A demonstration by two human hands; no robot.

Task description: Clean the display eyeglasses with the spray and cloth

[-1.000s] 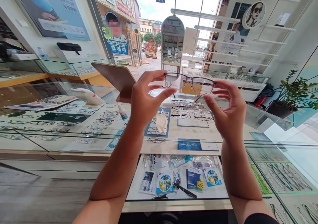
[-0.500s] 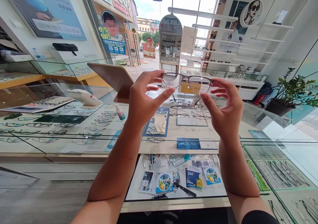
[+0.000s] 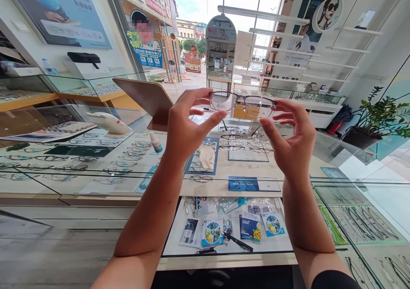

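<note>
Glasses (image 3: 241,97) between both grips (image 3: 188,122) (image 3: 293,139), seemingly pinched

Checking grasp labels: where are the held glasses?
Head view, above and right of centre: glasses held between left hand and right hand, arched mirror beyond.

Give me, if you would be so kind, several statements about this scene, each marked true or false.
1. The left hand and right hand both hold the glasses. True.
2. The glasses are folded shut. False: they are open.
3. The mirror has an arched top. True.
4. The mirror stands nearer than the glasses. False: it stands farther back.
5. The plant grows in a dark pot. True.
</note>
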